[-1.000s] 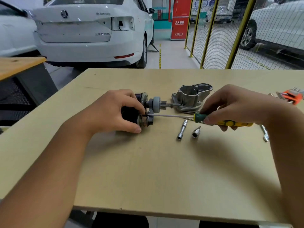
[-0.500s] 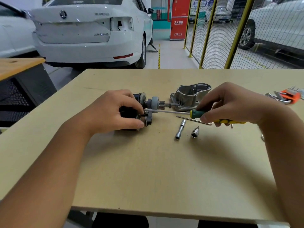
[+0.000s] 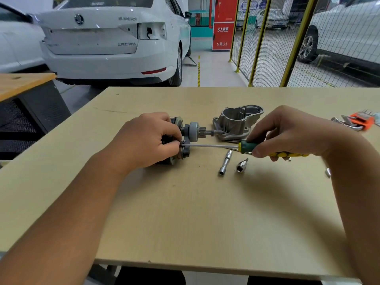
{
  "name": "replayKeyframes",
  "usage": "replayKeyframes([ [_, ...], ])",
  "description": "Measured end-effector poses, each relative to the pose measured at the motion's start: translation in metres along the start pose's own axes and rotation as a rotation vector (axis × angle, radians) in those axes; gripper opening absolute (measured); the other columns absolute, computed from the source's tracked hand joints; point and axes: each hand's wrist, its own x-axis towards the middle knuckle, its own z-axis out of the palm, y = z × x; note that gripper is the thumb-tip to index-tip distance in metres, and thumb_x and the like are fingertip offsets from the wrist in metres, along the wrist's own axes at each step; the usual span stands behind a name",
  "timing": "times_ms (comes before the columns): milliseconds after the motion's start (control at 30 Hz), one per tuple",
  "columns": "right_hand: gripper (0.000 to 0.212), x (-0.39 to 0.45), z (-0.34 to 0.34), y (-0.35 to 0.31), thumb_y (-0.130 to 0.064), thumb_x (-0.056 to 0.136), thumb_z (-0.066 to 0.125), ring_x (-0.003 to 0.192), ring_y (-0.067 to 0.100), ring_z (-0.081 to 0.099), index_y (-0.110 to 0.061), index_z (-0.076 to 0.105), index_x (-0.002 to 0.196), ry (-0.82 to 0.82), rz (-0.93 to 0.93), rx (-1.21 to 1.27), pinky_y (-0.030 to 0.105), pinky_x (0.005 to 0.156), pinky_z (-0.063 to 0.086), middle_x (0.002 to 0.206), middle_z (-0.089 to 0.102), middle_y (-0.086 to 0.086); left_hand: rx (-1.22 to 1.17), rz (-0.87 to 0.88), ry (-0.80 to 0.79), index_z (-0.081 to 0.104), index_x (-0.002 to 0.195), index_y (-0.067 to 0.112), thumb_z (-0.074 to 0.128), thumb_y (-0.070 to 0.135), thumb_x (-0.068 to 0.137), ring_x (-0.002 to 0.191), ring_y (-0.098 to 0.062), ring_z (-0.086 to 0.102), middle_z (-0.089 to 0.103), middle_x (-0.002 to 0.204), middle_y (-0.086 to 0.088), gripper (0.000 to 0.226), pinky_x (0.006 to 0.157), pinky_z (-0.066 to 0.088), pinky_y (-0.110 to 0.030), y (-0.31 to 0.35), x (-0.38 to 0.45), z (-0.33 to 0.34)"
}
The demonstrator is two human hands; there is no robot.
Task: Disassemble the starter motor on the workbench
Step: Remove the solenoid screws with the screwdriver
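Observation:
The starter motor (image 3: 186,133) lies on its side on the workbench (image 3: 185,212), pinion shaft pointing right. My left hand (image 3: 144,140) grips its dark body and hides most of it. My right hand (image 3: 287,132) holds a green and yellow screwdriver (image 3: 265,150) by the handle. Its thin shaft runs left, and the tip sits at the motor's end next to my left thumb. The removed aluminium nose housing (image 3: 236,122) lies just behind the shaft, open side up.
A long socket (image 3: 225,162) and a short socket (image 3: 241,165) lie in front of the screwdriver. An orange hex key set (image 3: 360,121) and wrenches sit at the right edge. White cars and a yellow mesh fence stand beyond the bench.
The screwdriver has lifted slightly and its tip has moved from the lower part of the motor's end up towards my left thumb. My left hand stays on the motor.

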Motion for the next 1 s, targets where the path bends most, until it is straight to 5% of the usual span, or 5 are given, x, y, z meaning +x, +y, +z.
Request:
replayKeyframes([
  [433,0.02,-0.002,-0.001,-0.005,-0.03,0.07,0.08,0.062,0.021,0.072,-0.04,0.079,0.088,-0.025,-0.01,-0.027,0.035,0.05,0.059,0.078,0.076,-0.002,0.016,0.001,-0.015,0.079,0.092,0.037,0.055,0.043,0.08,0.082,-0.017,0.058,0.059,0.089,0.011,0.027,0.073,0.053,-0.043,0.003,-0.001,-0.001],
  [633,0.024,-0.004,-0.002,-0.006,-0.035,0.068,0.081,0.064,0.025,0.073,-0.041,0.079,0.091,-0.049,-0.015,-0.046,0.047,0.054,0.061,0.08,0.076,-0.002,0.025,0.014,-0.04,0.079,0.093,0.039,0.053,0.044,0.082,0.082,-0.016,0.057,0.057,0.09,0.011,0.029,0.073,0.052,-0.042,0.002,-0.001,-0.002],
  [867,0.02,-0.006,-0.004,-0.008,-0.032,0.069,0.08,0.062,0.023,0.072,-0.041,0.079,0.087,-0.032,-0.008,-0.054,0.043,0.051,0.062,0.078,0.076,-0.002,0.01,0.005,-0.044,0.079,0.092,0.038,0.054,0.043,0.082,0.084,-0.016,0.057,0.057,0.092,0.011,0.027,0.074,0.052,-0.042,0.003,-0.001,-0.002],
  [1000,0.024,-0.006,-0.001,-0.012,-0.029,0.068,0.081,0.056,0.017,0.07,-0.043,0.078,0.086,-0.003,-0.024,-0.067,0.03,0.047,0.056,0.072,0.075,-0.004,-0.008,0.005,-0.052,0.079,0.094,0.038,0.055,0.043,0.082,0.084,-0.015,0.057,0.058,0.092,0.012,0.027,0.076,0.052,-0.043,0.003,-0.002,-0.003],
])
